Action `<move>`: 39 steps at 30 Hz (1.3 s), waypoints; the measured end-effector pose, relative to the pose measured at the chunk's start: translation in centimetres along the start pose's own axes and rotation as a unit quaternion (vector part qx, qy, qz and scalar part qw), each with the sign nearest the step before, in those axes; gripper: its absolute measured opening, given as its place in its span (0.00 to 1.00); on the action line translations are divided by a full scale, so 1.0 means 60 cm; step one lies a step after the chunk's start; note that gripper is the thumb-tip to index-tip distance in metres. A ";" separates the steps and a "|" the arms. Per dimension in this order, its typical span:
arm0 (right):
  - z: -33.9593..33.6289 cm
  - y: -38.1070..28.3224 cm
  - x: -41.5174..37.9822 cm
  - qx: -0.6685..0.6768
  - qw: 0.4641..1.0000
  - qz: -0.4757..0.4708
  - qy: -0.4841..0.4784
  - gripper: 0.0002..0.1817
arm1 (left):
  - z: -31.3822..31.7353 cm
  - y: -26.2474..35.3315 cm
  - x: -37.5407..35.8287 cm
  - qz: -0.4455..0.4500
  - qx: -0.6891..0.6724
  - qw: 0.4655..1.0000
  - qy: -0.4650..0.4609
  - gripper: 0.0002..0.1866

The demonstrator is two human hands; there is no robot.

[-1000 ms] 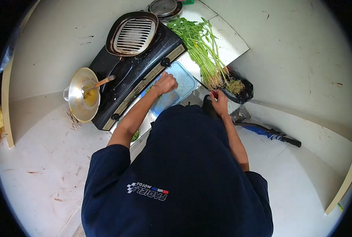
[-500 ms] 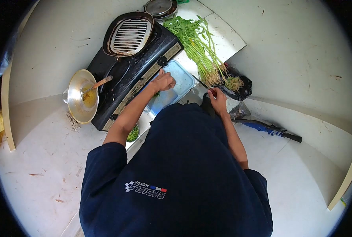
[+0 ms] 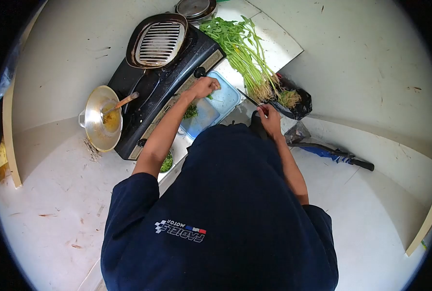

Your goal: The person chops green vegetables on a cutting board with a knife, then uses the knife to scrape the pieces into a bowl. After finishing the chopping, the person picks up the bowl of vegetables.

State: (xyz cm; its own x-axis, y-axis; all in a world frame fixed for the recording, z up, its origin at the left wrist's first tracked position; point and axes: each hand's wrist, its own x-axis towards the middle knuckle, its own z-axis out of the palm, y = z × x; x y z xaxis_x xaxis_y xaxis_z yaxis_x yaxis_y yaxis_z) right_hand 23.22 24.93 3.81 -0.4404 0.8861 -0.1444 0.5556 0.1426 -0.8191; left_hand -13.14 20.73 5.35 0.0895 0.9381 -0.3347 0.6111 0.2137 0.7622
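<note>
Above the blue tray (image 3: 229, 97), my left hand (image 3: 205, 88) has its fingers closed around something too small to make out. A bit of green shows just below those fingers. Chopped greens (image 3: 191, 111) lie on the tray under my left wrist. My right hand (image 3: 269, 118) grips the handle of a knife (image 3: 249, 98), whose blade points up and left toward the tray's right edge. Long leafy green stems (image 3: 247, 56) with roots lie on the white counter beyond the knife.
A black stove (image 3: 170, 77) carries a grill pan (image 3: 160, 41). Left of it sits a pan (image 3: 99, 121) with a wooden-handled utensil. A bowl of chopped greens (image 3: 166, 162), a black plastic bag (image 3: 301, 104) and a blue umbrella-like item (image 3: 322, 150) are nearby.
My left hand has moved slightly up and to the right, uncovering more chopped greens on the tray. My right hand and the knife have shifted slightly right.
</note>
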 end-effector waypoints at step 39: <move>-0.008 0.009 0.051 0.045 0.997 -0.004 -0.068 0.18 | 0.147 0.006 -0.066 0.071 0.389 0.903 0.169 0.09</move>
State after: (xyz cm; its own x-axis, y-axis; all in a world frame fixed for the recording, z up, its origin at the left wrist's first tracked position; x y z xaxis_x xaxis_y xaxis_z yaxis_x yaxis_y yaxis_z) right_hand 22.50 27.91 3.19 -0.5394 0.8162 -0.2068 0.4889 0.1036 -0.8662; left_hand -6.30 14.68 2.07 0.0464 0.9986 0.0241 0.9915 -0.0490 0.1205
